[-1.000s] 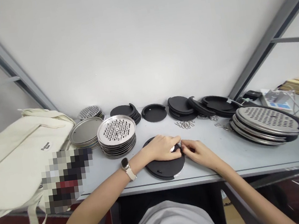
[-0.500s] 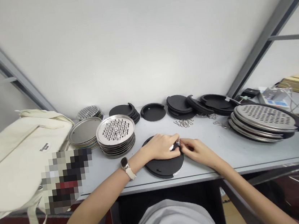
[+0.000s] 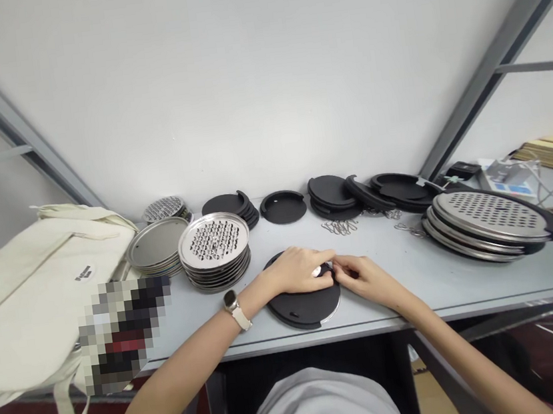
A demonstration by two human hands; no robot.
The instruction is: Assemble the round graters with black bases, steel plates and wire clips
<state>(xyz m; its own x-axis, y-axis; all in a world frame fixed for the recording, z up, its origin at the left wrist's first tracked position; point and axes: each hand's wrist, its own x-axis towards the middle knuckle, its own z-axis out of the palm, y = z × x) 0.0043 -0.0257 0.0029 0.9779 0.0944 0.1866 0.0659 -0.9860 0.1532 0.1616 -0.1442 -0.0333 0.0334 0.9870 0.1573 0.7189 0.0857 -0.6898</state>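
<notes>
A round black disc point(image 3: 305, 306) with a thin metal rim lies on the grey table point(image 3: 417, 284) in front of me. My left hand point(image 3: 300, 270) rests on top of the disc, its fingers pressed down near the right edge. My right hand point(image 3: 361, 276) meets it there, fingertips pinched together at the rim on something small that I cannot make out. A watch with a pale strap sits on my left wrist.
A stack of perforated steel discs point(image 3: 215, 248) and a stack of plain steel plates point(image 3: 156, 244) stand at the left. Black discs point(image 3: 333, 196) line the back. Wire clips point(image 3: 341, 227) lie mid-table. Large graters point(image 3: 490, 221) are at the right, a cream bag point(image 3: 28, 284) at the left.
Both hands stay at the disc's right edge; the fingers shift only slightly. The view has drifted a little.
</notes>
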